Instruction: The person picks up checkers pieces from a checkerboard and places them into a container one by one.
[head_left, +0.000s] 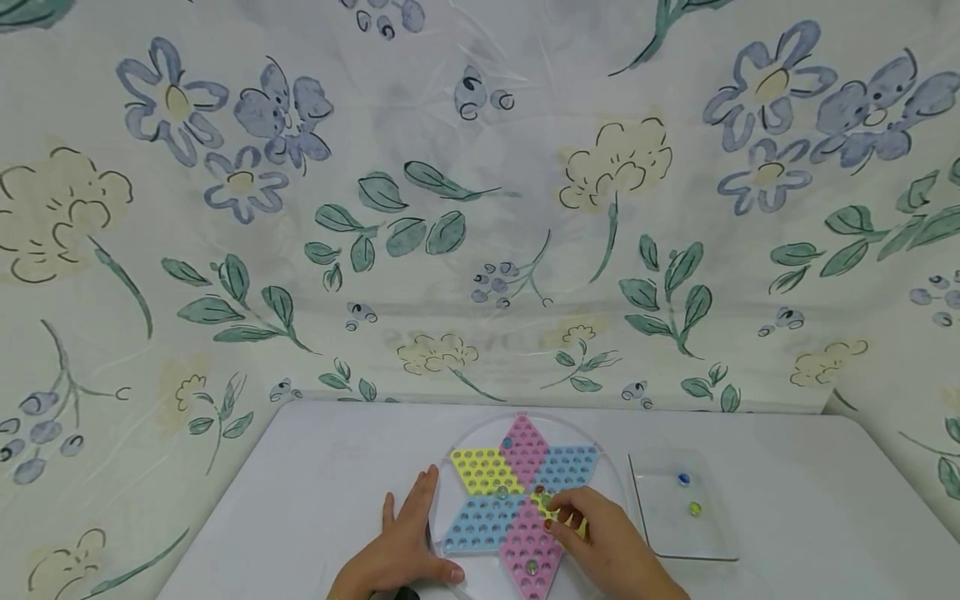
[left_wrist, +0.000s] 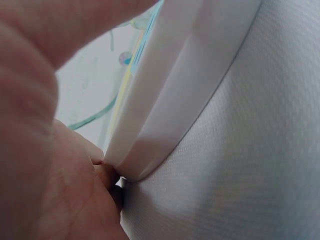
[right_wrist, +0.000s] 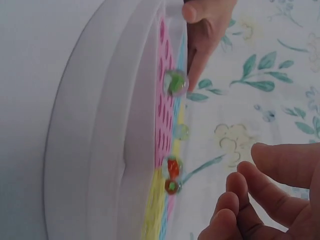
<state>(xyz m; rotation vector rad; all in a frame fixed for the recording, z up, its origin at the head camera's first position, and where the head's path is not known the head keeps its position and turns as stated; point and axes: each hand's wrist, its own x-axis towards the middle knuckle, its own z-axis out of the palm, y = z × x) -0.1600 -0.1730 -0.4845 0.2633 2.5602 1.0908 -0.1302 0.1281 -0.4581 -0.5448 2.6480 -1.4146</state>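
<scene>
A round Chinese checkers board (head_left: 611, 471) with a pink, yellow and blue star lies on the table. My left hand (head_left: 405, 542) rests at its left edge, fingers spread; in the left wrist view a finger touches the white rim (left_wrist: 150, 100). My right hand (head_left: 600, 533) hovers over the right yellow section, fingers loosely bent, with no marble visible between them in the right wrist view. Close to its fingertips sit a reddish marble (right_wrist: 172, 167) and a brown-and-green marble (right_wrist: 171, 186). A green marble (head_left: 532, 567) sits in the near pink section.
To the board's right stands a clear square tray (head_left: 660, 533) with a blue marble (head_left: 683, 479) and a yellow-green marble (head_left: 695, 508). Further marbles sit on the far pink section and near the left yellow section. A floral cloth (head_left: 525, 208) hangs behind the white table (head_left: 315, 467).
</scene>
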